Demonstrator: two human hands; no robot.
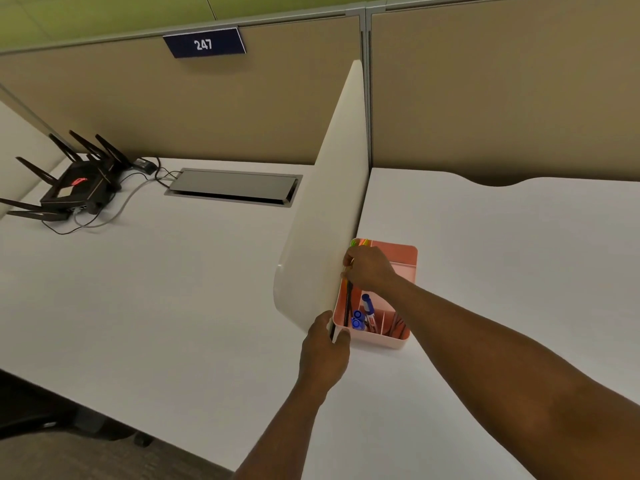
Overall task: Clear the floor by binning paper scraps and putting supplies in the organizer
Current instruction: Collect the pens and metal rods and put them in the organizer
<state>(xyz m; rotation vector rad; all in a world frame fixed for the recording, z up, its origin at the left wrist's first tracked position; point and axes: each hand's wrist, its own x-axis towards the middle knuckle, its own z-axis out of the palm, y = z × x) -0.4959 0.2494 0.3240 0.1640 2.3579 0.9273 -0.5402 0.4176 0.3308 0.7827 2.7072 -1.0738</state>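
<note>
My left hand (323, 351) grips the near corner of the pink plastic desk organizer (403, 268), thumb on the organizer side and the other fingers curled round the edge where it meets the cream-white desk divider panel (325, 216). The organizer sits on the white desk surface (502, 271), pressed right against the foot of that divider. My right hand (369, 268) reaches over the organizer's long left compartment, fingertips pinched together on some thin sticks (pens or pencils, I cannot tell which) that stand along the wall there; yellow-green highlighter tips (360, 242) show just beyond my knuckles. In the near compartments lie blue-capped markers (360, 318), and a few thin reddish sticks (398, 323) lean in the one beside them.

On the other side of the divider, well apart, a black router with upright antennas (76, 188) rests on the desk with its cables trailing toward a grey metal cable hatch (232, 185). A dark blue sign reading 247 (204, 43) hangs on the tan partition wall (502, 91).
</note>
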